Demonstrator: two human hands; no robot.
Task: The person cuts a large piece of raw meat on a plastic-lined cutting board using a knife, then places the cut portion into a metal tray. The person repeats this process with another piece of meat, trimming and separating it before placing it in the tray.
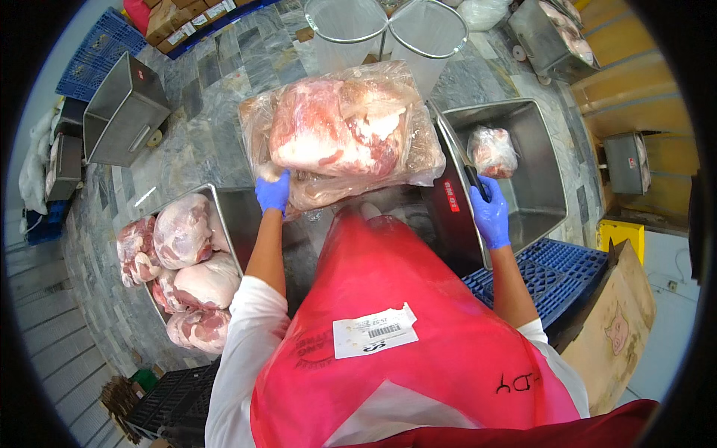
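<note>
A large pink-and-white cut of meat (310, 127) lies in front of me on opened clear plastic wrap (422, 153). At its near left corner my left hand (272, 193), in a blue glove, is closed on the edge of the wrap; its fingertips are partly hidden. My right hand (490, 215), also blue-gloved, grips the black handle of a knife (478, 181). The blade points up and away along the near side wall of the right steel bin (549, 149). Inside that bin sits a smaller plastic-wrapped piece of meat (493, 153).
To my left, a steel bin (222, 216) is heaped with several cuts of meat (183, 231). Two bag-lined hoops (426, 30) stand beyond the wrap. A blue pallet (556, 276) and a cardboard box (616, 328) are at lower right. Another steel bin (127, 112) stands far left.
</note>
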